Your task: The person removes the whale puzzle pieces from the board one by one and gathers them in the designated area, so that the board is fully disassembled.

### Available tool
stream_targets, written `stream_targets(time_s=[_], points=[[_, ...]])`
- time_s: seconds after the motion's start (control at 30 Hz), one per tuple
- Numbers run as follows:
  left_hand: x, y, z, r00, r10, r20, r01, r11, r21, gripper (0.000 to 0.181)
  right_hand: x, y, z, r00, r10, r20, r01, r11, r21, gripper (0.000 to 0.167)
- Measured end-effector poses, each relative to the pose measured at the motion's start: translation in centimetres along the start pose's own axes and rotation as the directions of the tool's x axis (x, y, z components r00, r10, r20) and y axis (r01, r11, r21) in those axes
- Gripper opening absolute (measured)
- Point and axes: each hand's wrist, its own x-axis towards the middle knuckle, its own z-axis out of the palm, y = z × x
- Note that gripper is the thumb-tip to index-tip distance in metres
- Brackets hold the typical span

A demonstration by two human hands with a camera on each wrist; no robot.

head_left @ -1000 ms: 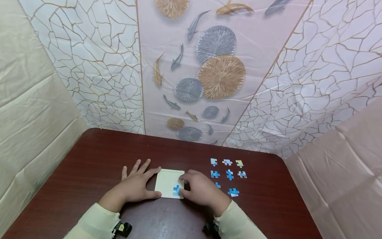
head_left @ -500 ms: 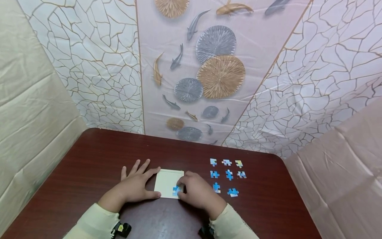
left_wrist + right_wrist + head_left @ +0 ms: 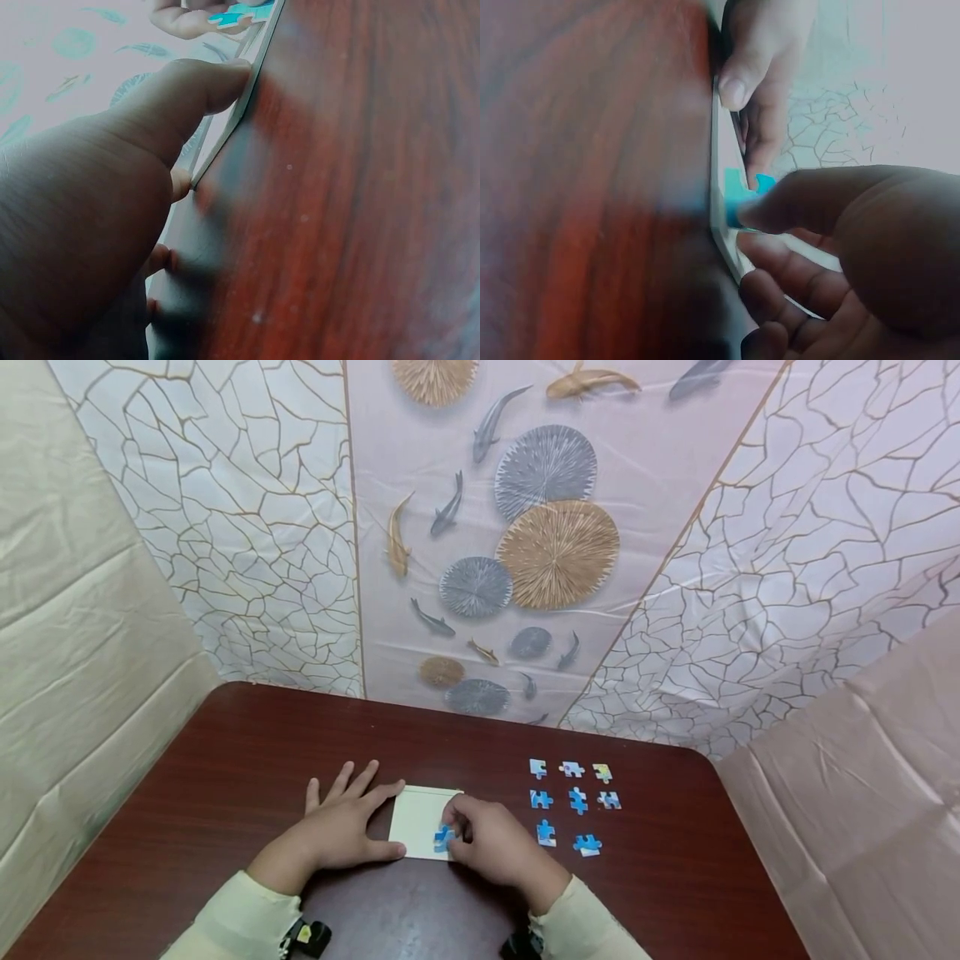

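Note:
My left hand [image 3: 341,829] lies at the left side of a cream-coloured square puzzle board [image 3: 412,822], fingers spread. Its thumb touches the near left corner and its index finger the far left corner. At the board's near right corner my right hand [image 3: 491,842] pinches a blue jigsaw piece [image 3: 443,837] between thumb and fingers. In the right wrist view the thumb covers part of that piece [image 3: 763,184], which looks tilted against the board [image 3: 717,157]. From the left wrist, the piece [image 3: 238,15] shows at the fingertips, over the board's edge.
Several loose jigsaw pieces [image 3: 577,800] lie in rough rows to the right of the right hand, on the dark red wooden table [image 3: 247,752]. A patterned cloth [image 3: 480,635] hangs behind the table's far edge, with plain cloth at both sides.
The right hand has shifted slightly left over the board's corner, and its piece now looks more tilted. A loose piece formerly partly hidden by this hand is visible. The left hand has stayed put.

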Motion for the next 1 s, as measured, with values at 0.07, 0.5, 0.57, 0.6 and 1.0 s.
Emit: stream_targets(time_s=[0.07, 0.5, 0.57, 0.6, 1.0], points=[[0.0, 0.0, 0.0, 1.000, 0.000, -0.002, 0.000, 1.000, 0.001, 0.101, -0.2, 0.1, 0.0, 1.000, 0.000, -0.013, 0.001, 0.999, 0.041, 0.014], [0.0, -0.1, 0.2, 1.000, 0.004, 0.009, -0.004, 1.000, -0.004, 0.101, -2.1, 0.9, -4.8, 0.976, 0.144, -0.165, -0.118, 0.980, 0.160, 0.010], [0.1, -0.2, 0.2, 1.000, 0.006, 0.007, -0.006, 1.000, -0.004, 0.102, -2.4, 1.1, -5.6, 0.967, 0.168, -0.193, -0.136, 0.977, 0.166, 0.011], [0.1, -0.2, 0.2, 1.000, 0.007, 0.007, -0.007, 1.000, -0.004, 0.101, -2.6, 1.3, -5.9, 0.962, 0.178, -0.206, -0.144, 0.975, 0.170, 0.012], [0.0, -0.1, 0.1, 1.000, 0.012, 0.006, -0.012, 1.000, -0.001, 0.101, -5.3, 3.0, -10.7, 0.941, 0.257, -0.222, -0.220, 0.959, 0.178, 0.011]])
